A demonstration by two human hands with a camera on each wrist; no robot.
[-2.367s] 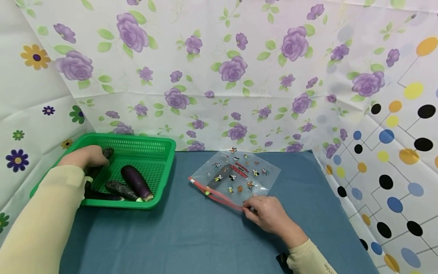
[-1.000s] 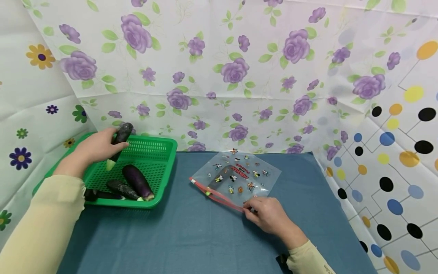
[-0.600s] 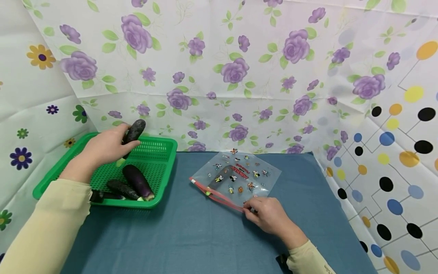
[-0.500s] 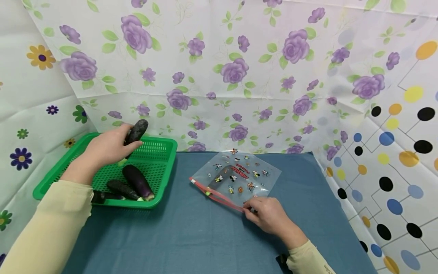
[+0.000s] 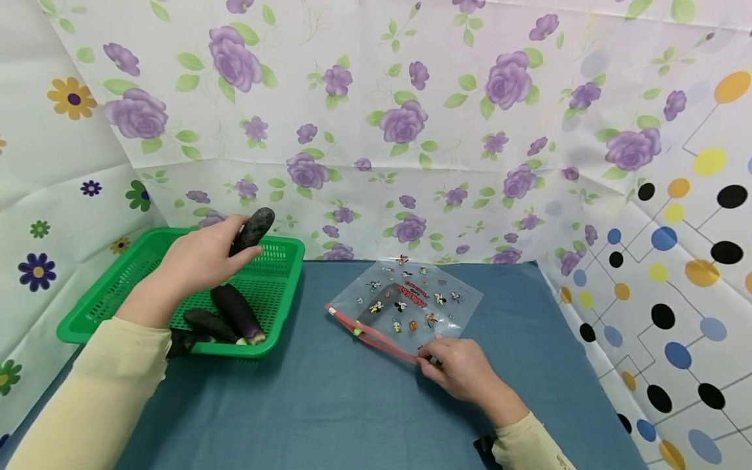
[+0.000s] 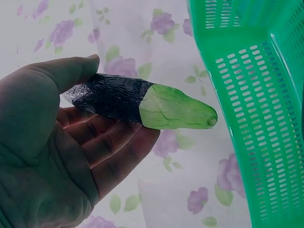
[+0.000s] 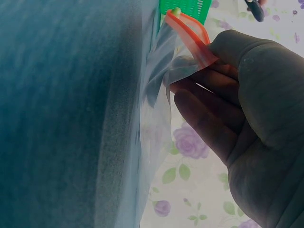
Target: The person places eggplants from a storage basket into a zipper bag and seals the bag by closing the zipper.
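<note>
Hands well apart. The left hand (image 5: pixel 196 261) held one dark, wrinkled eggplant (image 5: pixel 258 228), thumb on one side and fingers on the other. The eggplant was tilted, blunt end up and out past the fingertips; its light green stem end, seen at the left wrist, pointed toward the side of the green basket (image 5: pixel 235 350) with a visible gap to the rim.

Basket sat beneath the left hand, its right side sloping off to the right of that hand. Inside, just below the left hand: a smooth purple eggplant (image 5: pixel 235 307) and, touching or nearly so, a wrinkled eggplant (image 5: pixel 208 323) near the front rim.

The right hand (image 5: pixel 464 369) pinched the near corner of a clear printed bag (image 5: pixel 437 281) between thumb and fingers. Bag lay forward and left of the right hand; its red zip edge (image 5: pixel 343 317) ran from those fingertips toward the basket, the two strips parted by a slit. A dark long shape (image 5: pixel 369 316) showed through the film.

Room for the left hand to its right: a strip of blue counter (image 5: pixel 329 398) separated basket from bag. Ahead of both hands, a floral sheet (image 5: pixel 364 215) bounded the counter's back edge.
</note>
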